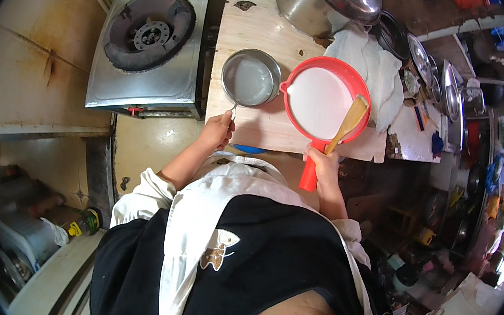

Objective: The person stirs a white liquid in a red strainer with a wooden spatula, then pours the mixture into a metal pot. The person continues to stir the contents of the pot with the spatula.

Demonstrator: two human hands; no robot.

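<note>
My left hand [219, 131] grips the thin handle of a round metal strainer [249, 81], which lies over a metal pot or bowl on the wooden board [271, 124]. A pale, cloudy surface shows inside it. To the right, my right hand [323, 160] is closed around the handle of a red plastic ladle [307, 176] and the handle of a wooden spatula [347, 122]. White liquid [321, 104] fills much of the ladle's bowl, and the spatula's flat end rests at its right side. The spout on the ladle's rim points towards the strainer.
A gas stove with a wok burner [151, 30] stands at the upper left. A large lidded steel pot [327, 2] and crumpled white cloth [364, 68] lie beyond the ladle. Metal lids [450, 90] line the right side. An oil bottle [85, 222] stands at lower left.
</note>
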